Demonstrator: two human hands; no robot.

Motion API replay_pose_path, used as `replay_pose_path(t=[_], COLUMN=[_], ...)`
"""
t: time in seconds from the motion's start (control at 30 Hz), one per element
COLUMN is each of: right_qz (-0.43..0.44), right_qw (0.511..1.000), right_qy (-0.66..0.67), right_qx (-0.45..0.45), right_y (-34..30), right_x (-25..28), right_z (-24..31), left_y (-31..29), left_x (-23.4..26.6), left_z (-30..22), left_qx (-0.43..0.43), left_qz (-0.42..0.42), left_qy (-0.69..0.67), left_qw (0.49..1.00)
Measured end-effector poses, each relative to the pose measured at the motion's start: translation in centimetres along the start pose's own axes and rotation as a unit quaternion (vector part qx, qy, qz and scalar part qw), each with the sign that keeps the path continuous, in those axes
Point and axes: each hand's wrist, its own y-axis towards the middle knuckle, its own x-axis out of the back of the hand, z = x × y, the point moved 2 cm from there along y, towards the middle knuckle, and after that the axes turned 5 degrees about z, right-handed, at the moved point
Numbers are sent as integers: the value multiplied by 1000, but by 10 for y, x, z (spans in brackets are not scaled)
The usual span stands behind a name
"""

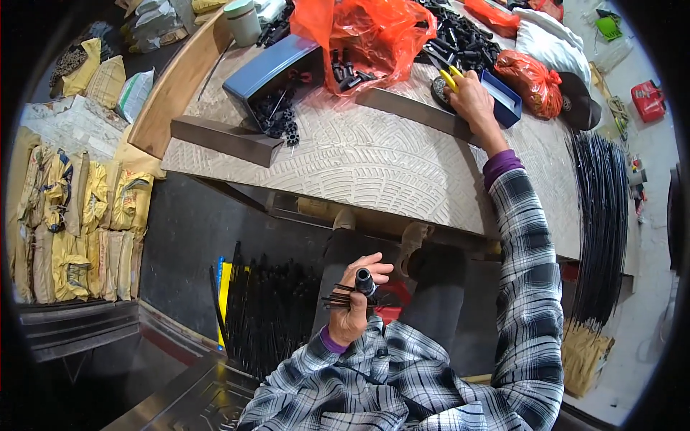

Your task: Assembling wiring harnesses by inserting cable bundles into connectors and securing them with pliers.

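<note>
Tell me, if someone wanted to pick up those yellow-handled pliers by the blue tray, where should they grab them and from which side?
Probably by the yellow handles, coming from above on the near side. They are the only part that shows clearly; the metal end lies among the black parts behind. The right hand already rests right beside them at the blue tray. The left hand is occupied with a black tube and thin rods.

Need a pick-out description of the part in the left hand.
Start at the pale ribbed table, then drop below its near edge to the left hand over the lap. It grips a short black tube, open end up, with thin black rods fanning leftward; unlike the table's loose black pieces, it is held.
</note>
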Motion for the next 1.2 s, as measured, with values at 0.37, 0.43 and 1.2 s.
replay_pose_path(t=[0.37,0.43,1.2], right_qz=[-32,-21,25], right_qw=[999,999,787], right_qy=[4,16,614], right_qx=[29,26,61], right_y=[-1,1,-205], right_x=[1,1,67], right_z=[-2,-2,67], left_y=[0,1,3], left_x=[-3,-2,-1], left_z=[0,0,-32], left_qx=[5,6,68], left_qz=[2,-13,8], left_qy=[45,44,-118], left_qw=[999,999,991])
